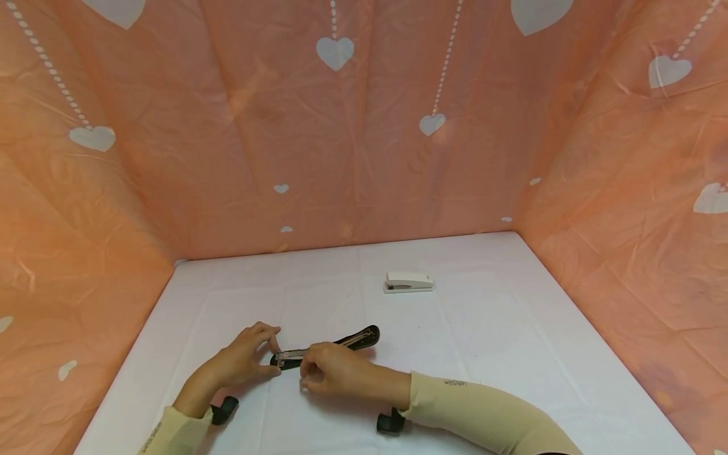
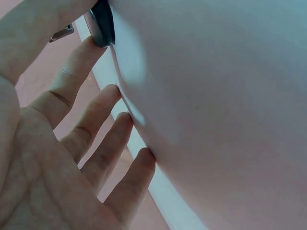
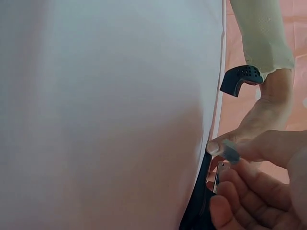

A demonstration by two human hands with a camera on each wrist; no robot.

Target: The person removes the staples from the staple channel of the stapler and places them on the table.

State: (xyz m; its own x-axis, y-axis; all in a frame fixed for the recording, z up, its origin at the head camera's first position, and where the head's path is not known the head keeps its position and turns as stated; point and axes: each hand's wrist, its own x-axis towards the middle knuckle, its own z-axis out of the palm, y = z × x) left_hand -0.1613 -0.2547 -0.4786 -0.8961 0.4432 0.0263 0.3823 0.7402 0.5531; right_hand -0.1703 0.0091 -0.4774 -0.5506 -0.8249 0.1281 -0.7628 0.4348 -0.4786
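A black stapler (image 1: pixel 364 338), its top swung open, lies on the white table in the head view. At its near left end, my left hand (image 1: pixel 241 360) pinches the stapler between thumb and index finger; the other fingertips touch the tabletop in the left wrist view. Above the open magazine, my right hand (image 1: pixel 335 371) is held with its fingers curled. In the right wrist view, a small grey strip of staples (image 3: pixel 230 152) is pinched between that thumb and index finger. My right hand covers the stapler's middle in the head view.
A white stapler (image 1: pixel 408 283) stands farther back on the white-covered table (image 1: pixel 483 316). Orange sheeting (image 1: pixel 352 158) with white hearts walls the table's back and sides. Each wrist wears a black camera mount (image 1: pixel 390 422).
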